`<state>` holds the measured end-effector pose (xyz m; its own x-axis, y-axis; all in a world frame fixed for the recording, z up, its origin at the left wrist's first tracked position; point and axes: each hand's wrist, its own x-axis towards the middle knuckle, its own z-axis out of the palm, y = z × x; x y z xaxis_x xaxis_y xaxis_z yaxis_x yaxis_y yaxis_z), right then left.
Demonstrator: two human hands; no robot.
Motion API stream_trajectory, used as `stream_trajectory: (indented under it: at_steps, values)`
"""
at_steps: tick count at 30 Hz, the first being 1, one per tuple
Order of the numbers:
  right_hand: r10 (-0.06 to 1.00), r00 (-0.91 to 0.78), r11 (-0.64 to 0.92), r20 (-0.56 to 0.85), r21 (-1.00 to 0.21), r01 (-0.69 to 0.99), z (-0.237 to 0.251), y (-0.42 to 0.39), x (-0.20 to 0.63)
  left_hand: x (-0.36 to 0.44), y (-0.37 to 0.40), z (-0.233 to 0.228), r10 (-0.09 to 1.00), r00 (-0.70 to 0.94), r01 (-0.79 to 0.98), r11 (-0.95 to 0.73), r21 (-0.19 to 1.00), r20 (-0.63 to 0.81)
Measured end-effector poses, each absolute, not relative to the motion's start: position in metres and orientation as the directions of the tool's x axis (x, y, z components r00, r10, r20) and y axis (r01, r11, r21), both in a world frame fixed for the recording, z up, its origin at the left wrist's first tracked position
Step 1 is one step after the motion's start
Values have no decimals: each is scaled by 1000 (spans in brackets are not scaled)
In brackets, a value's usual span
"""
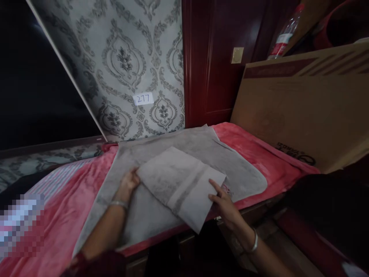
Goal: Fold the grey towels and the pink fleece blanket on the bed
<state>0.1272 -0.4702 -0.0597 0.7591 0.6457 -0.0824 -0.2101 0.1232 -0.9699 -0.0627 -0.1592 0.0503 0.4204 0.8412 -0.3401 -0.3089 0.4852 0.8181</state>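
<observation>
A flat, folded pale grey towel (175,173) with a darker stripe near one end is held at a slant over a grey cloth (150,211). My left hand (130,181) is closed on its left corner, fingers slightly blurred. At its right edge, my right hand (223,200) has forefinger and thumb on the upper face; the other fingers are partly hidden beneath. The towel's near corner hangs past the front edge of the grey cloth. A small pink patterned patch peeks out beside its right corner.
Under the grey cloth lies a pink blanket (245,146). A large cardboard box (305,104) stands at the right, with a plastic bottle (284,38) behind it. A dark screen (43,84) is at the left. A paper marked 277 (143,99) is on the patterned wall.
</observation>
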Motion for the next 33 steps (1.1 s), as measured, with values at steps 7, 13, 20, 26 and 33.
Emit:
stream_trajectory:
  at_steps: [7, 13, 20, 26, 33]
  values:
    - [676, 735, 77, -45, -988, -132, -71, -476, 157, -92, -235, -10, 721, 563, -236, 610, 757, -405]
    - [583, 781, -322, 223, -819, 474, -52, -477, 222, -83, -282, -17, 662, 630, -182, 634, 751, -406]
    - [701, 698, -614, 146, -375, 695, 22, -416, 247, -62, -305, -10, 787, 517, -220, 501, 837, -336]
    - [826, 555, -522, -96, -501, 690, 28, -352, 258, -53, -308, -12, 821, 438, -283, 512, 811, -366]
    - [868, 417, -472, -270, -709, 524, 10, -325, 266, -51, -295, -13, 720, 485, -270, 663, 698, -496]
